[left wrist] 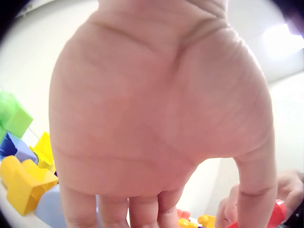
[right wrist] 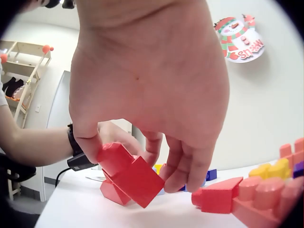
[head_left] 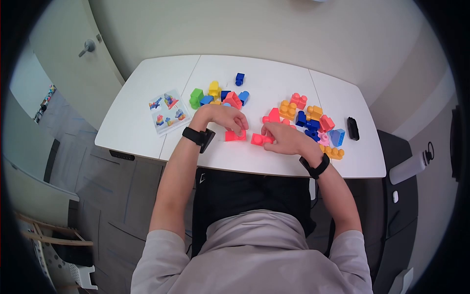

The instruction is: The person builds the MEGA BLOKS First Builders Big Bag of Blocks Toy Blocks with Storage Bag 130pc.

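Observation:
My right hand (head_left: 286,138) pinches a red building block (right wrist: 135,183) between thumb and fingers; the block is tilted, its round stud against the thumb in the right wrist view. Just to the left, my left hand (head_left: 226,117) reaches down with thumb and fingertips on another red block (head_left: 235,136) at the near side of the table. The palm of that left hand (left wrist: 156,109) fills the left wrist view, where its fingertips are cut off. Beyond the right hand lies a red sloped block (right wrist: 221,194), beside a red block with several studs (right wrist: 263,197).
Green (head_left: 196,98), yellow (head_left: 214,88) and blue blocks cluster behind the left hand. More orange (head_left: 287,110), dark blue and pink blocks lie at the right. A picture sheet (head_left: 169,111) lies at the left, a black case (head_left: 352,128) near the right edge.

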{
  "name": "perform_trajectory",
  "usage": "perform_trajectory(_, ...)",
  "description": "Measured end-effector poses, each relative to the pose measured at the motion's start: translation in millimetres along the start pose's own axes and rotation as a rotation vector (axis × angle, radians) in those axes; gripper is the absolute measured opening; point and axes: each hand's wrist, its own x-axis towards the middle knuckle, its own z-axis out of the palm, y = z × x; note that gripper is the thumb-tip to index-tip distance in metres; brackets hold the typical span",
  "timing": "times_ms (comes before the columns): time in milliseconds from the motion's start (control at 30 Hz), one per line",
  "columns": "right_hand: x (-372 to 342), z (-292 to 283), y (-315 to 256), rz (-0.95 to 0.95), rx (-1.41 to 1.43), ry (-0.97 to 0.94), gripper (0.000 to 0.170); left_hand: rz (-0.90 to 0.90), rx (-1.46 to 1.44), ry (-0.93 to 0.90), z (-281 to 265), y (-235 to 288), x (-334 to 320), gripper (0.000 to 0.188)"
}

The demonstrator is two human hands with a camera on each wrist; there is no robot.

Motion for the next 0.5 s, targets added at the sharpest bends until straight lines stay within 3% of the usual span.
perform_trajectory(367,-1.1,19.3,6.3,0.023,-0.056,0.069,0.035,0.041,-0.091,-0.009,7.2,2.0,8.1,0.056)
perform_trajectory(500,0.0,19.2,7.4,-0.002,-0.035,0.171,0.038,0.165,-0.080,0.050,5.6,0.8,10.6,0.061)
